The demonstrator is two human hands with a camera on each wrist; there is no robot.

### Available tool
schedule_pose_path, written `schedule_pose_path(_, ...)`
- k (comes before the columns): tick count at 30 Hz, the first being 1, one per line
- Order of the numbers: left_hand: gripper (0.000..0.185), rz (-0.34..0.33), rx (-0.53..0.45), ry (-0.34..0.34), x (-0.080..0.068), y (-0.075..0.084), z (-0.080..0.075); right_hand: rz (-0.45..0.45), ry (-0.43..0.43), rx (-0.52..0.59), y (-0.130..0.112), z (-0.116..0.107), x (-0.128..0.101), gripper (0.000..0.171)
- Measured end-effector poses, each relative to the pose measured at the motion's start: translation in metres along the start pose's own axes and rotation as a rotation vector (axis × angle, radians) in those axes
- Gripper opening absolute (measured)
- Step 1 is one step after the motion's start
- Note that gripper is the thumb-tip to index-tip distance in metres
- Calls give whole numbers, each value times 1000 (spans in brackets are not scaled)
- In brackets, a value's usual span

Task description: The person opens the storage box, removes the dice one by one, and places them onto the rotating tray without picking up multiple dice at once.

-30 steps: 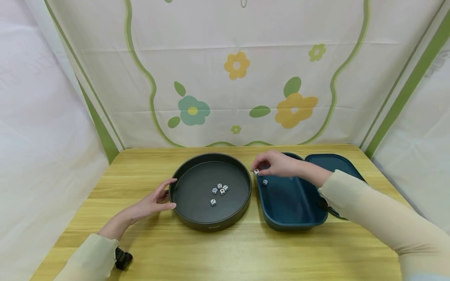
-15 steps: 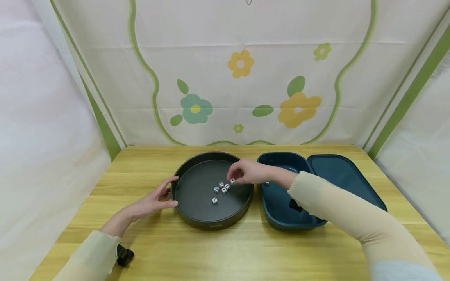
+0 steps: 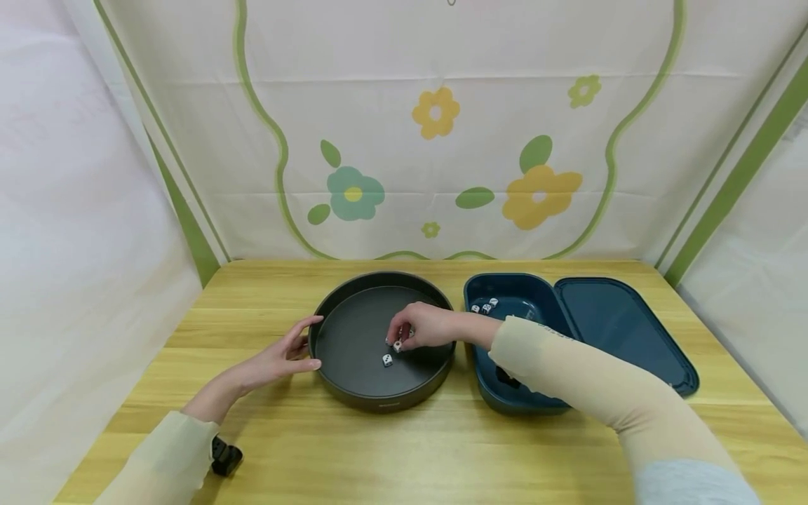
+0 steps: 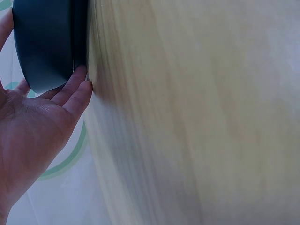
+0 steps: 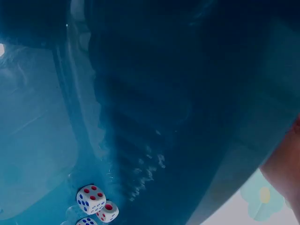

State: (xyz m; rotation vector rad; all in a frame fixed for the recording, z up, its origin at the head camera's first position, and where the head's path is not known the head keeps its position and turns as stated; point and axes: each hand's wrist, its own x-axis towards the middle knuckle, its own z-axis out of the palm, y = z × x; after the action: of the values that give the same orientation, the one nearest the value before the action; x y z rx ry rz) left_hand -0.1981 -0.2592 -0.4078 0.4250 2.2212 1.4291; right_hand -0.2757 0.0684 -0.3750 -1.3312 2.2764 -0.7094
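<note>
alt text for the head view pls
A right hand reaches into a round dark tray among white dice, while the left hand touches its rim. Beside it on the wooden table, an open blue case holds more dice.

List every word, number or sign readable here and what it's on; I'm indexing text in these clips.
Round dark tray, front wall: a small pale mark, too small to read.
Dice in the blue case: red and blue pips only, no numerals.
Dice in the tray by the right hand: pips too small to count.
Nothing else carries text.
</note>
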Motion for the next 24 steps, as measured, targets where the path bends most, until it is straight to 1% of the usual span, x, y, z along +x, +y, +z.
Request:
schedule_pose_path(5,81,4,10,2,1,0,0,15,7,9,0,-1,-3,17)
schedule_pose_path(10,81,9,11,-1,1,-1,0,36,32,6,2,-8,-14,16)
schedule_pose_path(15,81,4,13,1,0,0,0,51,64,41,7,-20,-33,19)
schedule_pose_path(22,81,6,20,-1,-1,-1,0,23,139,41,14,-37,-69,16)
schedule_pose_path(24,81,7,14,-4,-1,-1,1,37,162,58,17,-41,-80,16)
